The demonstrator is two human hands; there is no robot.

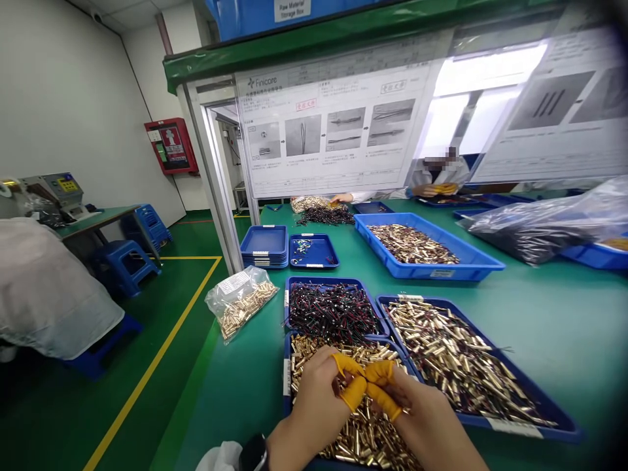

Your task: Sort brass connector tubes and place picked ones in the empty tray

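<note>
Above a blue tray of loose brass-coloured metal sleeves (360, 428), my left hand (324, 386) and my right hand (400, 392) meet at the fingertips. Yellow finger cots cover the thumbs and forefingers, which are pinched together. Whatever sits between them is hidden or too small to name. Just beyond lies a tray of short black and red wires (333, 307). To the right, another tray holds sleeves with wires attached (456, 353).
A plastic bag of brass sleeves (243, 301) lies at the left table edge. Behind are stacked blue trays (265, 243), a small-parts tray (314, 251) and a large blue bin (441, 269). A clear bag of dark items (530, 229) rests at right. A co-worker (439, 176) sits opposite.
</note>
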